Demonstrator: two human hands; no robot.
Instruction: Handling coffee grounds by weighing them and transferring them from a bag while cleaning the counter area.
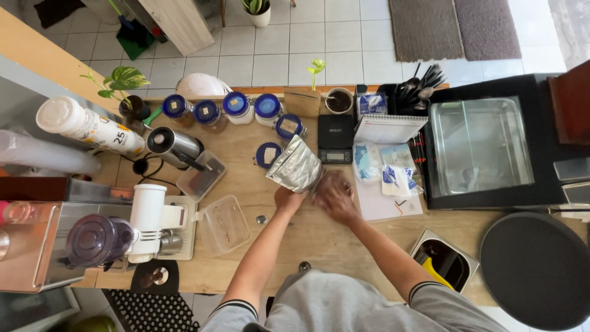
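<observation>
A crinkled silver foil bag (297, 165) stands on the wooden counter (319, 237) in front of me. My left hand (287, 200) grips its lower edge. My right hand (333, 195), blurred with motion, is against the bag's lower right corner. A black digital scale (335, 139) sits just behind and to the right of the bag. A blue-lidded jar (268, 154) lies to the left of the bag.
Several blue-lidded jars (222, 108) line the back edge. A steel grinder (174, 146), clear plastic containers (224, 224) and a white machine (147, 220) stand at left. At right are a notebook (389, 128), small packets (397, 178), a glass case (479, 146) and a round black lid (533, 267).
</observation>
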